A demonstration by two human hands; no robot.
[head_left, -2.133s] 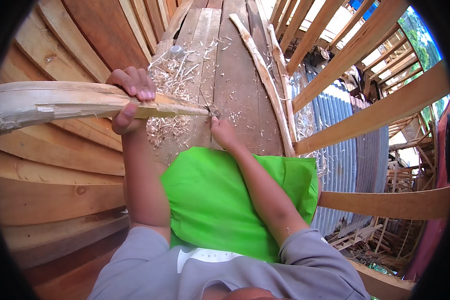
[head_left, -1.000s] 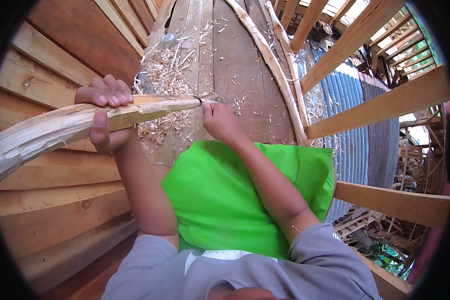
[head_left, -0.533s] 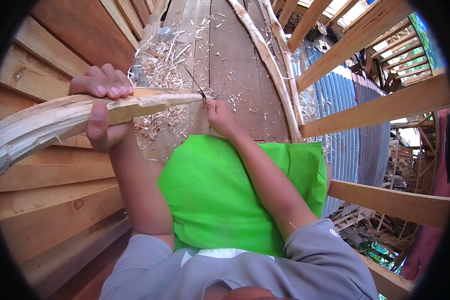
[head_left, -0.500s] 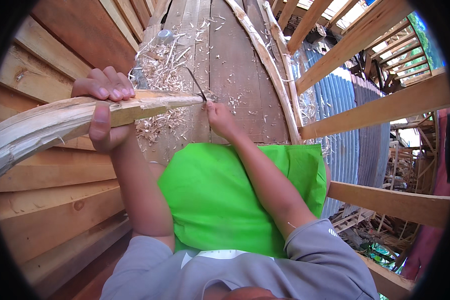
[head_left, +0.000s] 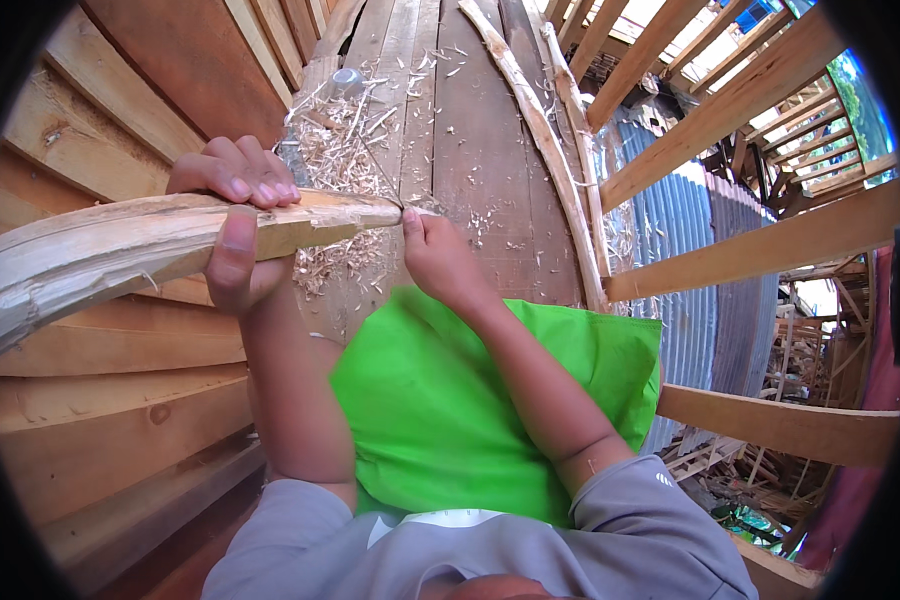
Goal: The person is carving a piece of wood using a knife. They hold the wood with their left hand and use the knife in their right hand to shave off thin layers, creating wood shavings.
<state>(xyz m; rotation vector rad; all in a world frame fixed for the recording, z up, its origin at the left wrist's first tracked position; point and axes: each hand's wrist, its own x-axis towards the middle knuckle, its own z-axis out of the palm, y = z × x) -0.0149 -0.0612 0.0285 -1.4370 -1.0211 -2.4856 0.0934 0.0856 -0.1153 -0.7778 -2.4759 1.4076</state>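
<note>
A thick, curved, peeled piece of wood [head_left: 100, 240] comes in from the left and narrows to a tapered tip in front of me. My left hand [head_left: 235, 185] is closed around it, thumb on the near side and fingers over the top. At the tapered tip, my right hand [head_left: 438, 258] is closed with the thumb up, gripping a thin dark blade [head_left: 385, 178] that slants away to the far left. Its handle is hidden in my fist. The blade meets or nearly meets the wood's tip. A green cloth [head_left: 470, 390] covers my lap.
Pale wood shavings [head_left: 345, 140] are heaped on the plank floor [head_left: 475, 120], with a small clear cup [head_left: 346, 82] among them. Long peeled poles [head_left: 535, 120] lie to the right, beside wooden rails [head_left: 760, 240] and corrugated metal sheets [head_left: 660, 190]. Stacked boards [head_left: 120, 400] form the left side.
The wood and my left hand have shifted slightly right. My right hand has come a little nearer to me, and the blade now looks thinner, seen more edge-on.
</note>
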